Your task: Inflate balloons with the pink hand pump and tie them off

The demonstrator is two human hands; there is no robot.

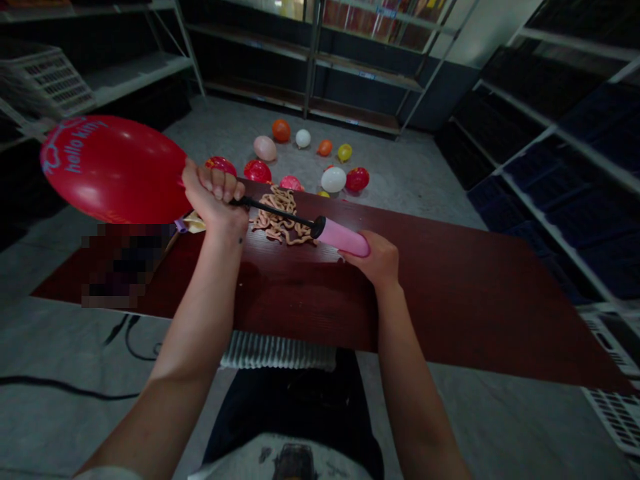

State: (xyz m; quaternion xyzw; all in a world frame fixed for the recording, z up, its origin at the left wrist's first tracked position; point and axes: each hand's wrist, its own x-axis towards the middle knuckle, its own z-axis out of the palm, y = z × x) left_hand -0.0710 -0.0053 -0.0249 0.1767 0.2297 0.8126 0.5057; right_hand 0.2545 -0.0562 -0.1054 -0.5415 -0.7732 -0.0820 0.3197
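A big red balloon (125, 175) with "hello kitty" lettering, well filled with air, stands out to the left of my left hand (214, 197). That hand is closed around the black end of a balloon pump, next to the balloon's neck, which the fingers hide. From there the pump's thin black rod runs right to its pink barrel (345, 237). My right hand (379, 257) is wrapped round the barrel's far end. Much of the rod is out of the barrel. Behind the rod, a tangled heap of beige, string-like uninflated balloons (280, 210) lies on the dark red table (450, 293).
Several inflated balloons, among them a white one (333, 180) and an orange one (281, 131), lie on the floor beyond the table. Metal shelves (363, 120) stand at the back and both sides. A black cable (65, 385) crosses the floor at left.
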